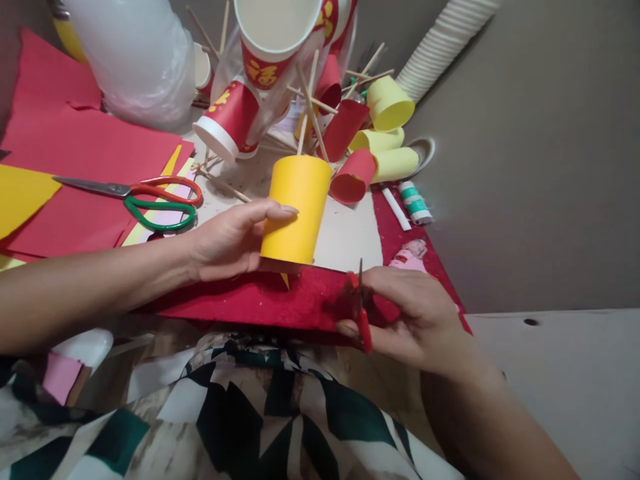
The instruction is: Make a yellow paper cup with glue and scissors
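My left hand (pixel 227 243) grips a yellow paper-covered cylinder (pixel 297 213) above the table, thumb on its front and fingers hidden behind. Its kind of core, if any, does not show. A small pointed yellow scrap (pixel 285 281) shows just below its bottom edge. Small red-handled scissors (pixel 363 313) are in my right hand (pixel 413 317), with fingers at the handles and the thin blade pointing up. They are apart from the cylinder, to its lower right. A larger pair of scissors (pixel 130 193) with one orange and one green handle lies on red paper to the left.
Red paper sheets (pixel 80 150) and yellow paper (pixel 23 197) cover the table's left side. Behind are a white plastic bag (pixel 135 60), red paper cups (pixel 230 120), wooden sticks (pixel 310 100), red tubes (pixel 354 175) and yellow tubes (pixel 393 103). A wall (pixel 540 167) borders the right.
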Demonstrator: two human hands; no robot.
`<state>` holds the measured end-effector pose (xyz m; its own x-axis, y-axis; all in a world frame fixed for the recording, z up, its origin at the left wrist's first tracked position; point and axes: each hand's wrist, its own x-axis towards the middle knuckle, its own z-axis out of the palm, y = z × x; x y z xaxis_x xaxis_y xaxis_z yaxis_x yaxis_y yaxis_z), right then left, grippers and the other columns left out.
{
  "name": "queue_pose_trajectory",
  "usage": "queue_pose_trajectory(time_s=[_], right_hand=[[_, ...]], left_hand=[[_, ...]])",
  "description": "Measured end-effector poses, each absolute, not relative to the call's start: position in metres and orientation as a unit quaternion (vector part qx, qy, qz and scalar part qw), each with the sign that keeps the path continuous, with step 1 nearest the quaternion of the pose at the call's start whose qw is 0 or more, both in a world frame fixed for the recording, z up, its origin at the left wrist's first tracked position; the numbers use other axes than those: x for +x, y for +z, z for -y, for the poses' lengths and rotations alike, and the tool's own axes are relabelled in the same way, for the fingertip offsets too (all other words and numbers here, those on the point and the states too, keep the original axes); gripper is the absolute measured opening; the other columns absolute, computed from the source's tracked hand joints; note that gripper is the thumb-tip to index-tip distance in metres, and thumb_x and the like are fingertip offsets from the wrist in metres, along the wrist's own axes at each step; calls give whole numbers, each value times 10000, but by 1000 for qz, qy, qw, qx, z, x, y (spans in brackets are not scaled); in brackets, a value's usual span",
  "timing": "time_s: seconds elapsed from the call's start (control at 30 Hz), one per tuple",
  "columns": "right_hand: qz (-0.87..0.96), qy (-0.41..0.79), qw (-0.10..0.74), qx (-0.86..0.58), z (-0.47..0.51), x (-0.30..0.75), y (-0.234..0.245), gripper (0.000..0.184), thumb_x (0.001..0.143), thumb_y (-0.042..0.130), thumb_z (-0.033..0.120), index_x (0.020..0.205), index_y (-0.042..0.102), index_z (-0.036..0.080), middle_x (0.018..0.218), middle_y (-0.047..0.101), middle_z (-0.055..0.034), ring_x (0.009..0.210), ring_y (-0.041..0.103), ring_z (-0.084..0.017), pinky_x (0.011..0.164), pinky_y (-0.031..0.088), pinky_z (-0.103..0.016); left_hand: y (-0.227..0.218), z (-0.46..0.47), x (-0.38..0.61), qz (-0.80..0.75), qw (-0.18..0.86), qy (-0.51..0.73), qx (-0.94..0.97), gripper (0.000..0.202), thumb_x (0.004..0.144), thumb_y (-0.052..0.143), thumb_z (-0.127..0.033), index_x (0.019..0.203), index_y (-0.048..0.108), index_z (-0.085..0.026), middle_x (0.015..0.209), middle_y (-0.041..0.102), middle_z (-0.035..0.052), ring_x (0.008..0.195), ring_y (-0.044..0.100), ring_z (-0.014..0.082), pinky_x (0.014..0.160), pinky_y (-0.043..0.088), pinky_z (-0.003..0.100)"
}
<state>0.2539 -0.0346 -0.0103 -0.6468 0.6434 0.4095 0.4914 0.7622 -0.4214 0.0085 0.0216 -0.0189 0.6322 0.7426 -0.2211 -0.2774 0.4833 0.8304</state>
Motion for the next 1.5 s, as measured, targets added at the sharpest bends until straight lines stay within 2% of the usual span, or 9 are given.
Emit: queue_pose_trajectory(time_s=[0.1, 0.2, 0.3, 0.4, 0.57, 0.67, 0.83, 1.2, 1.5], right_hand=[[892, 178, 280, -306, 33, 250, -10, 271, 870, 734, 313, 758, 502, 231, 569, 504, 50, 491, 441, -97, 471, 346, -235], [864, 308, 283, -281, 37, 247, -16, 270, 838, 751, 276, 755, 497, 233, 573, 542, 54, 494, 468, -93, 481, 368, -226], [798, 475, 242, -282, 45, 244, -26, 370, 804, 728, 292, 645, 400, 226, 504, 436, 74, 451, 374, -74, 432, 291, -219], [706, 621, 175, -292, 51, 239, -38, 448, 786, 731, 395, 590, 369, 219, 481, 359, 74, 450, 321, -67, 417, 255, -216], [574, 759, 111, -286, 54, 234, -51, 579, 748, 749, 669, 598, 485, 176, 526, 419, 57, 458, 339, -50, 411, 274, -190], [527, 795, 106, -280, 54, 235, -53, 636, 752, 720, 728, 586, 501, 154, 511, 399, 72, 434, 325, -30, 406, 255, -172], [476, 831, 92, -273, 53, 235, -50, 601, 756, 748, 697, 651, 586, 128, 494, 477, 63, 375, 378, -18, 367, 257, -142], [453, 832, 79, -311, 47, 228, -51, 636, 659, 801, 722, 588, 606, 121, 418, 490, 54, 295, 351, -11, 305, 212, -139], [456, 835, 100, -291, 45, 233, -61, 628, 704, 777, 713, 582, 628, 115, 423, 521, 34, 300, 330, -13, 329, 202, -169]], left_hand=[[-21, -22, 7, -289, 806, 325, 402, 291, 778, 726, -307, 1019, 705, -144, 978, 768, 120, 1052, 733, 355, 949, 602, 530], [-22, -22, 8, -273, 798, 348, 409, 286, 745, 786, -281, 983, 697, -150, 986, 771, 111, 1080, 725, 341, 965, 598, 504], [-22, -22, 9, -268, 787, 361, 421, 344, 710, 835, -307, 982, 686, -160, 992, 759, 101, 1071, 722, 338, 947, 598, 503], [-23, -22, 9, -275, 775, 355, 443, 380, 680, 866, -337, 960, 672, -168, 918, 734, 78, 1003, 729, 328, 898, 602, 495], [-27, -20, 9, -253, 793, 331, 444, 399, 690, 877, -383, 957, 664, -176, 848, 700, 44, 852, 705, 238, 752, 587, 359], [-30, -18, 10, -231, 807, 335, 428, 399, 782, 810, -461, 1016, 661, -174, 906, 697, 39, 853, 678, 195, 754, 554, 313], [-35, -18, 12, -226, 817, 340, 407, 337, 852, 737, -454, 1039, 662, -184, 957, 698, 39, 919, 668, 207, 825, 536, 346], [-35, -17, 9, -216, 822, 300, 434, 478, 805, 785, -455, 1170, 666, -171, 1036, 724, 89, 899, 681, 216, 810, 543, 342], [-35, -18, 8, -225, 828, 283, 429, 511, 750, 837, -448, 1133, 671, -153, 934, 703, 64, 793, 667, 175, 763, 542, 306]])
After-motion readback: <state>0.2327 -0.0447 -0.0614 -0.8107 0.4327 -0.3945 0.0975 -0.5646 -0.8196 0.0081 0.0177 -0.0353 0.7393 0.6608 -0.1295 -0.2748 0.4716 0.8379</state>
